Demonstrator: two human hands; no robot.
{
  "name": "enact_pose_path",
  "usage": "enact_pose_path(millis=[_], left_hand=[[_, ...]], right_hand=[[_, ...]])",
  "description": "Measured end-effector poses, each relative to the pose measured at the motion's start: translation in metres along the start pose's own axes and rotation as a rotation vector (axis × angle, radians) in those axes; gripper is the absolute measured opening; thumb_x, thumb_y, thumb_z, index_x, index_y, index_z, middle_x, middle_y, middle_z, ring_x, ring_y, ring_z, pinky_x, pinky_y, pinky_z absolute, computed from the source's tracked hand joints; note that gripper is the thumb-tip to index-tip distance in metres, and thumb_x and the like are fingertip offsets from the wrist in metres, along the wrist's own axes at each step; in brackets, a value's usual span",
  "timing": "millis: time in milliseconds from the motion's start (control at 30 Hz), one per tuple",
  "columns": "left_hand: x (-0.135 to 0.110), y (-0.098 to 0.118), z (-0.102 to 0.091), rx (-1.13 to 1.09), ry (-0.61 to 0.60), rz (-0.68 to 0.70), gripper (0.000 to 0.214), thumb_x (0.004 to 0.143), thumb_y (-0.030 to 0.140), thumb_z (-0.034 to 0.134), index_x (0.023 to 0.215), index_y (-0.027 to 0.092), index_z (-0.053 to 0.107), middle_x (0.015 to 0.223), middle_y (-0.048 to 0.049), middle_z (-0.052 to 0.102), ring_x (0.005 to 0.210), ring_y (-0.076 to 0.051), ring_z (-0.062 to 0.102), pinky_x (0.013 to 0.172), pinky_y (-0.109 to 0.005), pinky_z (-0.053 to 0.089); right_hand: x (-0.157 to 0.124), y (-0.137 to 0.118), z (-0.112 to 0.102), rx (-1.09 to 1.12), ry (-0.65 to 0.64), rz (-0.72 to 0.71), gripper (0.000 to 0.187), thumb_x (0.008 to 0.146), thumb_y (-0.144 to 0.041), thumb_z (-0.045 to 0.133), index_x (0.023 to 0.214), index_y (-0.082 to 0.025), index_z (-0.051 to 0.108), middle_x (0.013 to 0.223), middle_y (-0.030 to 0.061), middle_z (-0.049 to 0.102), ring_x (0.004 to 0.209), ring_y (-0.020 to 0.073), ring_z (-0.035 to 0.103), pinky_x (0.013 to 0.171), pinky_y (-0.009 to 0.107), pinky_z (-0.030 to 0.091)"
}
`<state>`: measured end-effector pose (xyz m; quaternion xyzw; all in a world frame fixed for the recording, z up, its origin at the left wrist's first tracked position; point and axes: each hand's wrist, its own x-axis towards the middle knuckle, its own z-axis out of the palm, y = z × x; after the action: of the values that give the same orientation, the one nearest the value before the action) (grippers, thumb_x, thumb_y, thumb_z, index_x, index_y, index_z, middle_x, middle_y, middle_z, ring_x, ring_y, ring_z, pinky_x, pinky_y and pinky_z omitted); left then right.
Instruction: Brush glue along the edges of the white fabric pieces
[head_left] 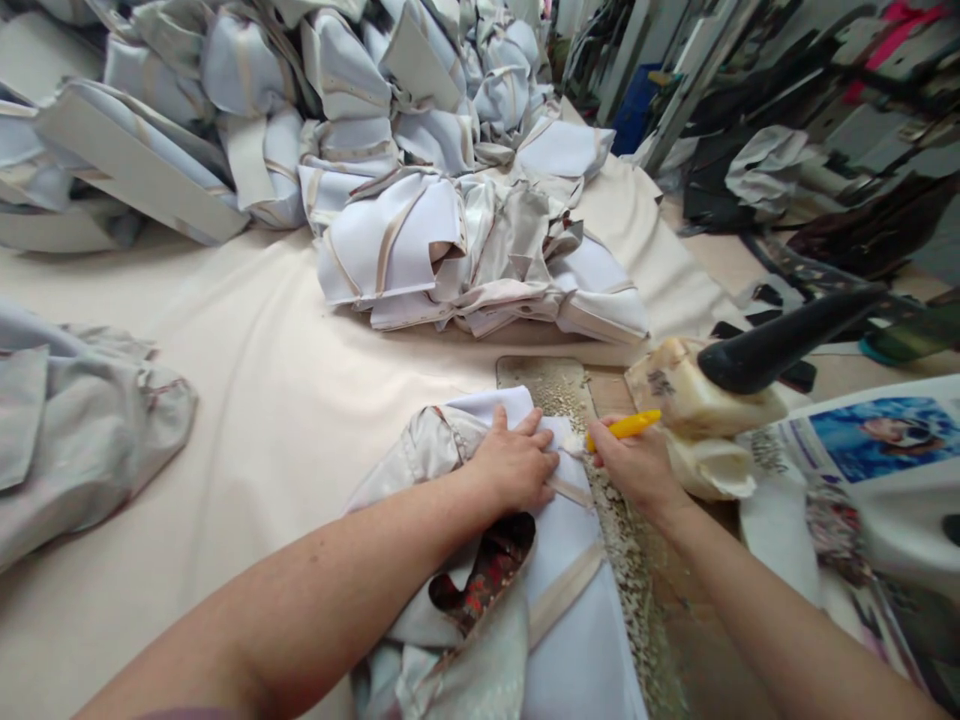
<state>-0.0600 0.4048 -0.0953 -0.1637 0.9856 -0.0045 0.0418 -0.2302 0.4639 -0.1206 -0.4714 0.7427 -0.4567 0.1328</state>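
Observation:
My left hand [517,462] lies flat with fingers spread on a white fabric bag piece [577,620] that has beige tape strips across it. Bunched grey lining, with a hole showing a reddish-brown patterned cloth [487,580], sits under my left forearm. In my right hand [634,465] is a brush with a yellow handle [624,428]. Its pale tip is at the piece's upper right edge; whether it touches cannot be made out. Under that edge runs a board [541,375] crusted with dried, glue-like residue.
A cream plastic container [675,385] with a black cone [787,340] stands just right of my right hand. Several similar bag pieces [405,235] are piled at the back. Another grey-white piece [90,420] lies at left on the cream cloth [247,380]. A printed sheet [885,440] is far right.

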Motion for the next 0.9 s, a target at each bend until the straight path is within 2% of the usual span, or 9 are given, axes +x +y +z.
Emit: enact_pose_path(millis=[100, 267, 400, 533, 767, 833, 900], left_hand=[[0.0, 0.0, 0.001, -0.001, 0.009, -0.001, 0.039, 0.081, 0.042, 0.05, 0.114, 0.024, 0.059, 0.131, -0.01, 0.05, 0.135, -0.034, 0.023, 0.097, -0.071, 0.019], [0.0, 0.0, 0.0, 0.004, 0.006, 0.004, 0.041, 0.08, 0.044, 0.051, 0.114, 0.024, 0.06, 0.13, -0.0093, 0.051, 0.134, -0.035, 0.024, 0.097, -0.071, 0.019], [0.0, 0.0, -0.001, 0.003, -0.004, 0.004, 0.039, 0.08, 0.042, 0.051, 0.114, 0.024, 0.06, 0.131, -0.0089, 0.05, 0.135, -0.035, 0.023, 0.098, -0.07, 0.02], [0.0, 0.001, -0.001, 0.008, 0.0, -0.003, 0.04, 0.08, 0.043, 0.051, 0.115, 0.025, 0.059, 0.13, -0.0087, 0.051, 0.135, -0.035, 0.023, 0.099, -0.069, 0.02], [0.001, 0.001, 0.001, 0.007, 0.002, -0.002, 0.04, 0.08, 0.044, 0.053, 0.114, 0.024, 0.06, 0.132, -0.009, 0.05, 0.135, -0.033, 0.024, 0.1, -0.067, 0.019], [0.001, 0.002, 0.001, 0.007, 0.006, -0.002, 0.039, 0.08, 0.043, 0.053, 0.113, 0.024, 0.06, 0.132, -0.0091, 0.05, 0.135, -0.033, 0.024, 0.1, -0.067, 0.018], [0.001, 0.002, 0.0, 0.01, 0.004, -0.003, 0.039, 0.081, 0.043, 0.052, 0.114, 0.024, 0.06, 0.132, -0.009, 0.05, 0.135, -0.034, 0.023, 0.099, -0.069, 0.018]], right_hand=[[0.0, -0.003, -0.005, -0.005, -0.009, 0.014, 0.024, 0.075, -0.034, 0.049, 0.058, -0.018, 0.055, 0.045, -0.001, 0.054, 0.048, 0.0145, 0.053, 0.052, 0.025, 0.039], [0.014, -0.005, 0.004, 0.049, 0.025, 0.011, 0.023, 0.075, -0.034, 0.047, 0.061, -0.018, 0.055, 0.048, -0.0002, 0.055, 0.051, 0.0151, 0.055, 0.054, 0.025, 0.04], [0.0, -0.007, -0.003, -0.001, -0.048, 0.024, 0.024, 0.073, -0.033, 0.049, 0.053, -0.019, 0.051, 0.042, -0.0015, 0.05, 0.044, 0.0141, 0.05, 0.048, 0.025, 0.036], [-0.014, -0.008, -0.009, 0.018, 0.007, 0.021, 0.023, 0.074, -0.034, 0.048, 0.058, -0.018, 0.055, 0.046, -0.0009, 0.053, 0.048, 0.0144, 0.052, 0.052, 0.025, 0.039], [-0.064, 0.0, -0.022, 0.019, -0.118, 0.062, 0.029, 0.073, -0.038, 0.048, 0.051, -0.02, 0.048, 0.043, -0.0016, 0.049, 0.044, 0.0135, 0.047, 0.047, 0.025, 0.036], [-0.063, 0.0, -0.023, 0.017, -0.117, 0.056, 0.029, 0.073, -0.037, 0.049, 0.05, -0.02, 0.048, 0.042, -0.0016, 0.048, 0.044, 0.0136, 0.047, 0.047, 0.026, 0.036], [-0.051, -0.001, -0.018, 0.038, -0.07, 0.045, 0.026, 0.073, -0.036, 0.05, 0.053, -0.02, 0.051, 0.044, -0.0014, 0.05, 0.046, 0.0143, 0.05, 0.048, 0.026, 0.037]])
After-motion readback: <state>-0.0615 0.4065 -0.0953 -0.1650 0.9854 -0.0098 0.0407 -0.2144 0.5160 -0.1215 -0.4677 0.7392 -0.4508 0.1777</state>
